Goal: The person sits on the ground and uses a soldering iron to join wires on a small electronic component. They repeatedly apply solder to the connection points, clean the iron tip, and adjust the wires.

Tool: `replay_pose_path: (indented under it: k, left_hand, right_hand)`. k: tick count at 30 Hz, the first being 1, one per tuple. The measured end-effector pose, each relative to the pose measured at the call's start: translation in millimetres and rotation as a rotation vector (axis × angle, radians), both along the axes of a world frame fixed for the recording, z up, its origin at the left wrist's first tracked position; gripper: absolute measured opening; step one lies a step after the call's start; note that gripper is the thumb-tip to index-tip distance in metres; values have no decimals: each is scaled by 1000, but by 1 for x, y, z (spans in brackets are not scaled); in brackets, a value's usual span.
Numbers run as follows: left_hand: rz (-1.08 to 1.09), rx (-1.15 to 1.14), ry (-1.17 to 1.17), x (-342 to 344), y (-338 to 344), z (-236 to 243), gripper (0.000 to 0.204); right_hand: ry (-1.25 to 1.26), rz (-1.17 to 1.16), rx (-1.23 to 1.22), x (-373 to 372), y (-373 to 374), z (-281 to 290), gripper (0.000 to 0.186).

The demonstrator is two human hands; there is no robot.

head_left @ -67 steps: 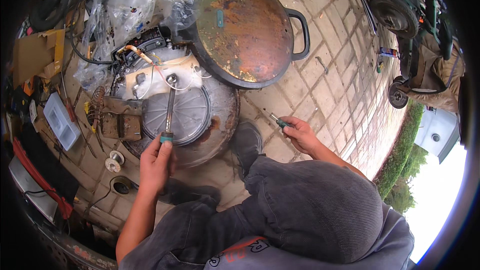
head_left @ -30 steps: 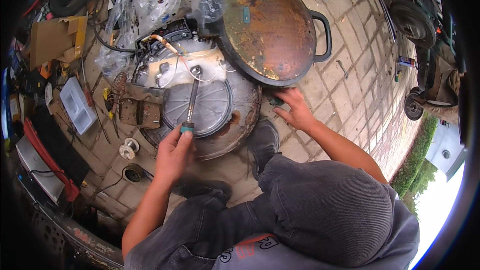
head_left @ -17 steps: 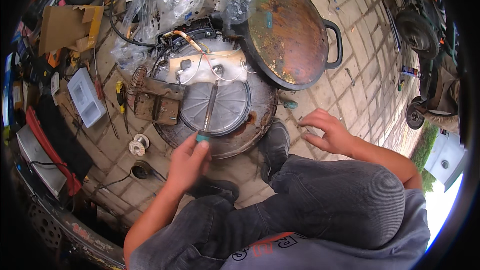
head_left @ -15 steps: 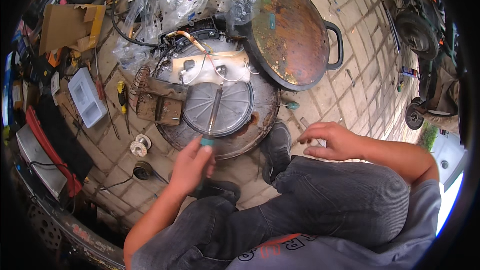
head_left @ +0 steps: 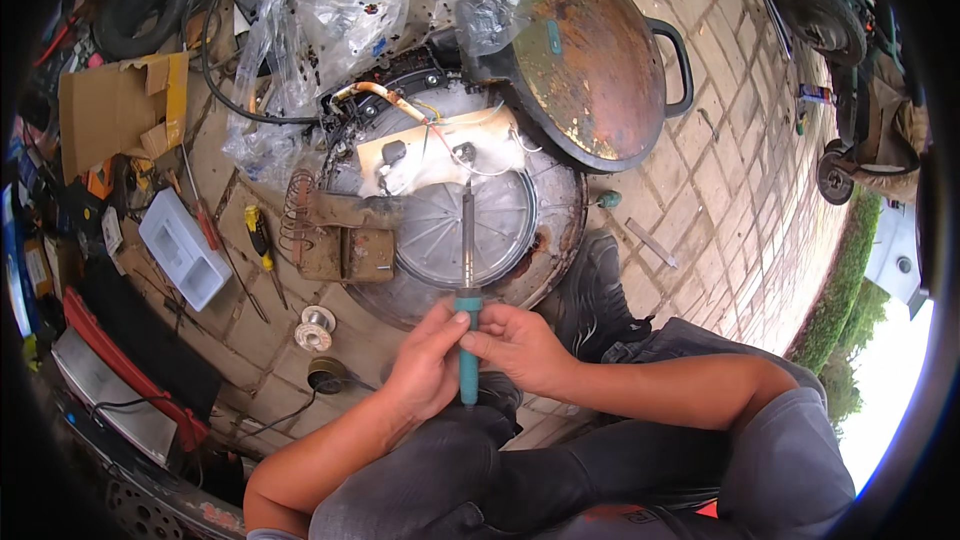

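Note:
Both my hands hold a soldering iron (head_left: 468, 365) upright in front of me, its teal handle between my fingers and its metal barrel pointing away. My left hand (head_left: 425, 365) is closed on the handle from the left, and my right hand (head_left: 525, 348) pinches it from the right. Beyond the tip lies a wooden board (head_left: 380, 154) with white fluffy material and thin wires (head_left: 432, 125) on it. Under the barrel is a ribbed round grey lid (head_left: 500, 225) on a stained round base (head_left: 562, 230). Beside it stands a rusty iron stand (head_left: 340, 255) with a coil spring.
A large rusty-topped pan (head_left: 600, 70) with a black handle lies at the far right of the base. To the left are a solder spool (head_left: 314, 328), a small round tin (head_left: 327, 375), a yellow screwdriver (head_left: 260, 235) and a blue-white plastic tray (head_left: 185, 248). Clear plastic sheeting (head_left: 350, 10) covers the back.
My right hand has come from the right, where it was empty, and now grips the iron's handle. The left hand has turned the iron more upright, and the view has shifted slightly.

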State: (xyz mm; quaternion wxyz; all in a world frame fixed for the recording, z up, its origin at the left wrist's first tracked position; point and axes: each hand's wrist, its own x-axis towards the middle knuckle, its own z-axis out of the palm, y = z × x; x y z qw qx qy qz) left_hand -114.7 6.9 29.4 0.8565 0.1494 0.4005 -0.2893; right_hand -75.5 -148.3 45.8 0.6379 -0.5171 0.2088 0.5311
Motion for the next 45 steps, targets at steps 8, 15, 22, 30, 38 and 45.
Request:
replay_pose_path:
  k: [8, 15, 22, 30, 38, 45]
  left_hand:
    - [-175, 140, -20, 8, -10, -9, 26]
    - [-194, 283, -83, 12, -13, -19, 26]
    - [-183, 240, -88, 27, -12, -19, 28]
    - [-155, 230, -78, 32, -12, -17, 29]
    - [-149, 191, -74, 37, -12, -13, 31]
    - [-143, 194, -78, 36, -11, -12, 32]
  right_hand:
    - [-190, -328, -249, -34, 22, -4, 13]
    - [-221, -295, -263, -21, 25, -13, 13]
    - [-155, -320, -280, -3, 27, -4, 13]
    - [-138, -271, -287, 6, 24, -1, 14]
    - [-49, -315, -298, 16, 26, 13, 15]
    - [-96, -293, -305, 12, 28, 15, 15]
